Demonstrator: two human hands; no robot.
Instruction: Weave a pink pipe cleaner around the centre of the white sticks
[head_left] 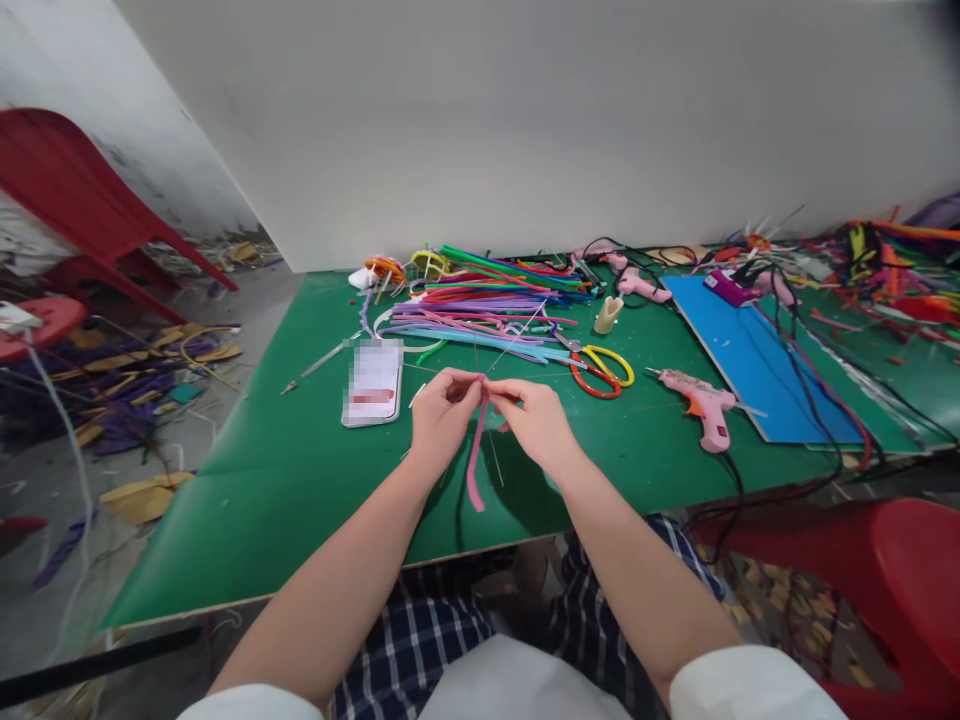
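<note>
Above the green table, my left hand (448,408) and my right hand (534,415) meet, with fingertips pinched together. Between them is a pink pipe cleaner (475,465), its free end hanging down toward me. Thin straight wires or sticks (496,460) spread out from the pinch point in several directions; what they join to is hidden by my fingers. A phone (373,383) lies just left of my left hand. Beyond my fingers rests a pile of coloured pipe cleaners (480,325), in purple, blue, pink, red and green.
Scissors (600,370) with red and yellow handles lie right of the pile. A pink glue gun (705,405) with a trailing cord lies farther right, beside a blue board (772,380). A beige holder (607,316) stands behind the scissors. Red chairs (90,200) flank the table (247,520).
</note>
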